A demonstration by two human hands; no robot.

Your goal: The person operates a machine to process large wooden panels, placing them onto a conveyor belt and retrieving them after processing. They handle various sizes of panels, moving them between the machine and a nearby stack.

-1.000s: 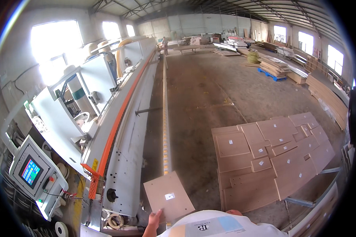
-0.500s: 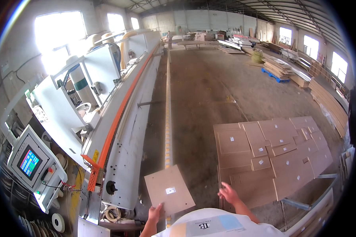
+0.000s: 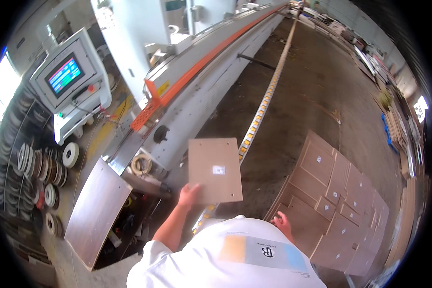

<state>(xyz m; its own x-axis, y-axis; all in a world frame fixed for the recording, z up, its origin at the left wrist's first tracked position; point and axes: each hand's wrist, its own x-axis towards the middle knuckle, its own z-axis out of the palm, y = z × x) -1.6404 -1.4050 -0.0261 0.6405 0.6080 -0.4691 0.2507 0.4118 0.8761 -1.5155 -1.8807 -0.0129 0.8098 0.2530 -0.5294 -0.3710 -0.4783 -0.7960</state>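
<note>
A flat, square-cornered brown board with a white label and small corner holes is held up in front of me. My left hand grips it by its lower left edge. Close to my right side, my right hand holds nothing, and its fingers are apart. It hovers near a stack of similar brown boards, many bearing white labels. Left of the held board runs a long white machine with an orange rail.
A control panel with a lit screen stands at the left. Rolls of edge strip sit below it. A wooden cabinet is at my near left. A roller strip runs away along the floor. Timber piles line the far right.
My view has turned to the left and down. The board in my left hand has straightened and come nearer the machine's end. My right hand has drawn back toward my body.
</note>
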